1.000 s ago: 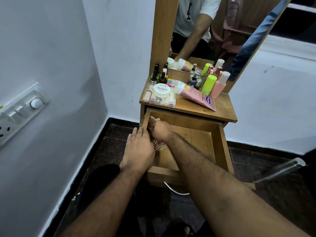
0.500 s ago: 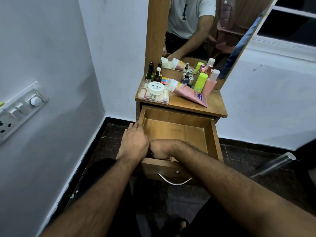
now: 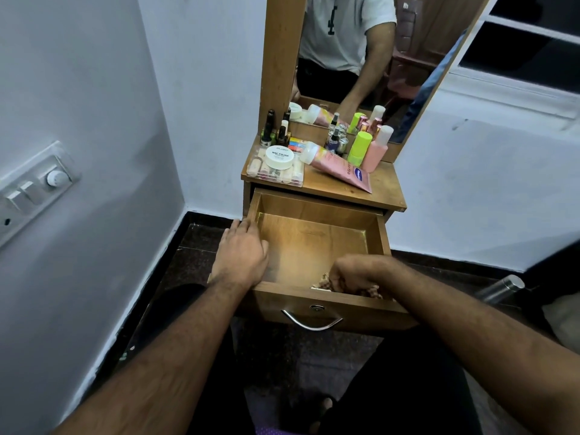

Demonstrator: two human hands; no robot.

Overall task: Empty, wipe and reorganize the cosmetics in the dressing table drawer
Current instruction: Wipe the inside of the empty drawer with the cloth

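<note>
The wooden drawer stands pulled out, with only a cloth inside. My right hand grips a checked cloth against the drawer floor at the front right, just behind the front panel. My left hand rests on the drawer's left wall, fingers pointing back along it. The cosmetics stand on the tabletop: a white nail polish jar on a clear case, a pink tube, a green bottle, a pink bottle and dark nail polish bottles.
A mirror rises behind the tabletop. A white wall with a switch panel is close on the left. A metal handle sits on the drawer front. A steel bar lies on the dark floor at the right.
My right hand has dragged the cloth from the drawer's back left corner along the left side to the front, then across to the front right. My left hand stayed on the left wall.
</note>
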